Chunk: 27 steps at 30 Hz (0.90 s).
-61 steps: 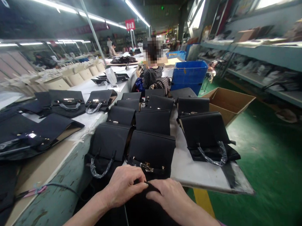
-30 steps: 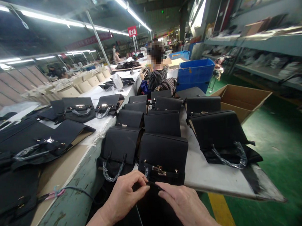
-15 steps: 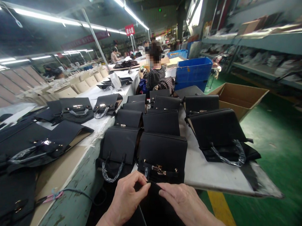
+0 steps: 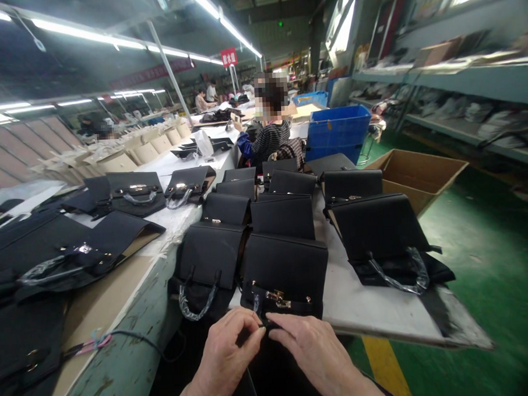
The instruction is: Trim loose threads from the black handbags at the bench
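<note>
At the bottom centre, my left hand is closed, thumb and forefinger pinching the top edge of a black leather-like piece. Close by on its right, my right hand is closed on the same edge, thumb beneath and fingers laid over it. Most of this dark piece is lost in shadow and behind my hands. Just beyond my fingertips stands a black handbag with gold-coloured hardware. Left of it is another black handbag, its handle wrapped in clear plastic.
Several more black bags stand on the white table; one bag is at its right side. Scissors lie on the left bench. Further off are a cardboard box, a blue bin and a seated person.
My right hand has shifted slightly left, bringing its fingertips closer to my left hand's pinch. The black piece's edge sits slightly lower. The seated person has raised a hand.
</note>
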Available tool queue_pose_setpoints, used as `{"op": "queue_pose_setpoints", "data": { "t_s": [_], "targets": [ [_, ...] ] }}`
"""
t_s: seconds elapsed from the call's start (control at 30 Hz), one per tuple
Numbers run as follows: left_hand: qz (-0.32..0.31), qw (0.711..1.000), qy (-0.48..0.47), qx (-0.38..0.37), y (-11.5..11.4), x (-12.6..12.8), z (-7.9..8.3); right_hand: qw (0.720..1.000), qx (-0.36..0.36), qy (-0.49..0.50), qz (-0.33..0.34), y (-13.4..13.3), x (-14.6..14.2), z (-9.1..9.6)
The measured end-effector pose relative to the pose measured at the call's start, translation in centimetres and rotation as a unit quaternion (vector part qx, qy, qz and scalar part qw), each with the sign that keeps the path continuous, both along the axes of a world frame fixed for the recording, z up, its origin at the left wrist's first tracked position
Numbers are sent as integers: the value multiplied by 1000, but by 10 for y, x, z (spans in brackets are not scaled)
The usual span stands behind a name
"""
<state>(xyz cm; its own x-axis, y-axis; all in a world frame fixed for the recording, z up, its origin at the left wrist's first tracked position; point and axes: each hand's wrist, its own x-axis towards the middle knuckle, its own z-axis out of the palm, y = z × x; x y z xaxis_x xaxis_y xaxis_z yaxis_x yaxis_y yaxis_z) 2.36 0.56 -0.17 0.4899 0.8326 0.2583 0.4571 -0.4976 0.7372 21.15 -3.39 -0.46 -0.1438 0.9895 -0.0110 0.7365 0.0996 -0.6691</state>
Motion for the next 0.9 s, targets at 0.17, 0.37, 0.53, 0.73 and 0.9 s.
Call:
{"op": "queue_pose_setpoints", "data": {
  "t_s": [0.17,0.37,0.53,0.73,0.9],
  "targets": [
    [-2,1000,-5,-1,-2,0,0,998,-37,50,9,6,2,6],
    [-1,999,-9,-50,-2,-5,5,997,-45,57,11,9,-1,10],
    [20,992,0,-122,2,-3,12,1000,-11,-5,-7,6,-6,7],
    [81,970,78,-217,9,-15,35,999,-13,-12,-27,5,-9,6],
    [64,956,203,-203,10,-29,52,1000,-11,-6,-18,3,-10,8]
  ]
}}
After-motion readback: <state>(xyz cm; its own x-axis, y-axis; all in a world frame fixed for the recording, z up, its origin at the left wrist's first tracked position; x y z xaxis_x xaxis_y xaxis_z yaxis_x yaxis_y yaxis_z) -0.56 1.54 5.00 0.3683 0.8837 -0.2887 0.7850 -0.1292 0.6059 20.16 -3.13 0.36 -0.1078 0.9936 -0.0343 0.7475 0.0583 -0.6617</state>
